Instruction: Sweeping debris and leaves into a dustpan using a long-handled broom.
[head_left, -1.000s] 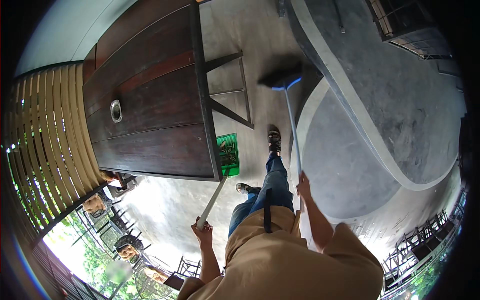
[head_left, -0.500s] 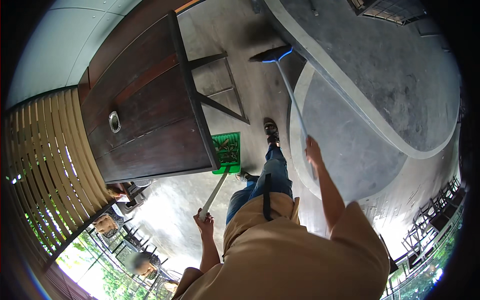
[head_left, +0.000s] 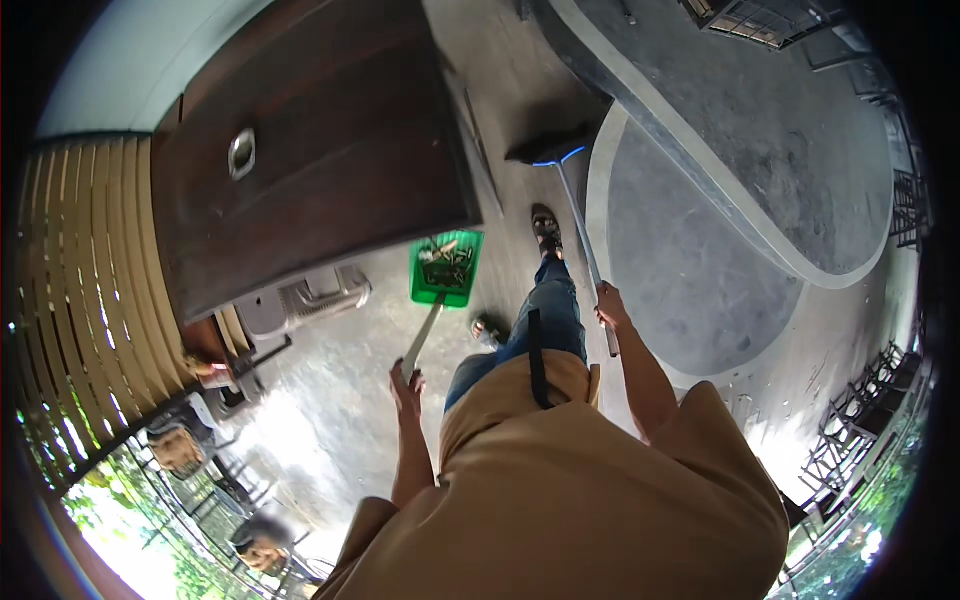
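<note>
Gripped in my right hand (head_left: 610, 304) is the long handle of a broom (head_left: 574, 212). Its dark bristles with a blue edge rest on the floor ahead, beside the curved step. My left hand (head_left: 406, 384) is closed round the pale handle of a green dustpan (head_left: 462, 292). The pan lies low by the dark table's near corner, and debris, some of it like dry leaves, sits inside it. Between the two tools my legs are in mid-stride, with sandals on the feet.
A dark wooden table (head_left: 330, 190) with a metal fitting fills the left. Under its edge is a grey metal sink unit (head_left: 310, 300). A curved raised concrete step (head_left: 690, 165) bounds the right. Slatted wood panels (head_left: 95, 300) and stacked chairs (head_left: 870, 410) stand farther out.
The broom head has come nearer, away from the far end of the step. The dustpan has risen slightly in view, and I have moved forward along the table.
</note>
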